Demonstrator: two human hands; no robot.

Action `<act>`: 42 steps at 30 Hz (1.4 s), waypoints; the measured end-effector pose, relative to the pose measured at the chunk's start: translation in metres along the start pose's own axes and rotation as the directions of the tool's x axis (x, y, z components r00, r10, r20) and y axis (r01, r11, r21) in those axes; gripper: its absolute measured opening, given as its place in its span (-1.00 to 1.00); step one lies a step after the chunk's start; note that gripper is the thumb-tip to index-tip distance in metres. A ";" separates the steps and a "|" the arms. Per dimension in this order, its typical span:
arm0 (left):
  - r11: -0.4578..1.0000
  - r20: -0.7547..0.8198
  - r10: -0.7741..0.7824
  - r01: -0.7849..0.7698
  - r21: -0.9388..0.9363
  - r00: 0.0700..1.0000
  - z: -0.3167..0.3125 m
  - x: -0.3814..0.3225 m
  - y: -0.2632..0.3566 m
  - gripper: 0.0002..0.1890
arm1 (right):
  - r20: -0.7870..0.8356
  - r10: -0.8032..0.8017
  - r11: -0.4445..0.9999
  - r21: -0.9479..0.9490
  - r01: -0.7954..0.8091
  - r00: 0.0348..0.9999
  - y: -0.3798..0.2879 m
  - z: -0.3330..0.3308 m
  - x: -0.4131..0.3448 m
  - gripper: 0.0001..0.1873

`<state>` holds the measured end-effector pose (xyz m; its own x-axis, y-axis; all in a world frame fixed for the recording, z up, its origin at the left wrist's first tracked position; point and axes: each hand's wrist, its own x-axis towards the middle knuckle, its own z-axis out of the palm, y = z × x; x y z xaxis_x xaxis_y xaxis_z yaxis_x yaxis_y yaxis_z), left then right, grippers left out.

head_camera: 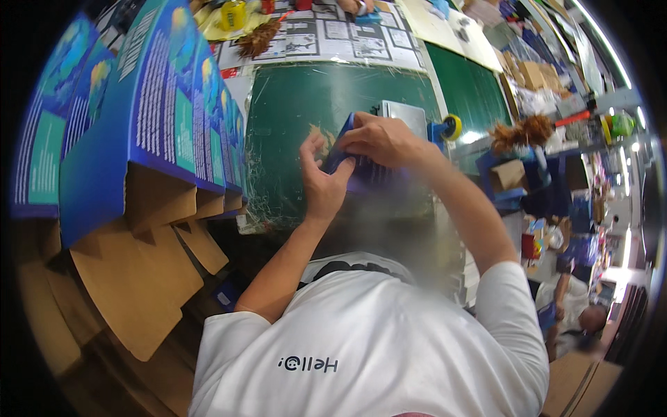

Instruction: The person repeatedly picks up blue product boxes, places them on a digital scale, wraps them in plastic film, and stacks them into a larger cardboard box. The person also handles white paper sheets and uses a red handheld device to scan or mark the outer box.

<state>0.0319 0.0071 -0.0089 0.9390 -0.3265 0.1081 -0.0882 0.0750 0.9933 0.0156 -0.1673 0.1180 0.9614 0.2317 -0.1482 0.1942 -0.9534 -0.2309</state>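
In front of me, over a green-topped table [281, 99], my right hand [383, 138] grips the upper edge of a small blue-purple printed carton [367, 174]. My left hand [324, 180] steadies its left side, with the thumb pressed on the carton and the fingers curled around the far side. The carton is tilted, and its lower part is blurred and partly hidden by my hands. Just beyond my right wrist lies a flat silver-grey case [405, 115]. A blue tape dispenser [436, 134] with a yellow roll [453, 127] stands to its right.
Large blue printed cartons [161, 99] with open brown flaps [140, 276] stand close on my left. Beyond the green surface, another person's hand [357, 6] holds a blue cloth over printed sheets [333, 39]. A brown feather duster [521, 133] sits right; another person [573, 302] is farther off.
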 end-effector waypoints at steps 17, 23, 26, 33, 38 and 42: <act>0.993 0.409 -0.103 0.068 0.098 0.907 -0.085 -0.037 0.022 -0.48 | 0.593 0.628 -0.320 0.787 -0.528 0.504 -0.010 0.204 -0.120 0.16; 0.999 0.538 0.010 -0.032 0.031 0.843 -0.083 -0.097 0.035 -0.37 | 0.474 0.567 -0.727 0.673 0.139 0.674 -0.012 0.222 -0.097 -0.45; 0.953 0.402 -0.219 0.106 0.284 0.889 -0.078 -0.101 0.027 -0.40 | 0.410 0.720 -0.581 0.798 0.162 0.560 0.039 0.172 -0.096 -0.50; 0.842 0.179 -0.448 0.346 0.413 0.876 -0.061 -0.092 -0.017 -0.49 | -0.622 0.760 0.642 0.764 -0.069 0.189 0.193 0.075 -0.135 -0.32; 0.762 0.066 -0.552 0.470 0.446 0.831 -0.058 -0.117 -0.050 -0.59 | -0.698 0.704 0.708 0.676 -0.206 0.129 0.236 0.082 -0.143 -0.19; 0.692 0.049 -0.594 0.479 0.540 0.803 -0.060 -0.135 -0.070 -0.63 | -0.730 0.667 0.744 0.644 -0.177 0.150 0.242 0.109 -0.144 -0.30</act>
<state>-0.0684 0.1027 -0.0955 0.7902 -0.3528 -0.5012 0.2091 -0.6135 0.7615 -0.0975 -0.4099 -0.0217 0.4160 -0.7423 0.5254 -0.1511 -0.6261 -0.7649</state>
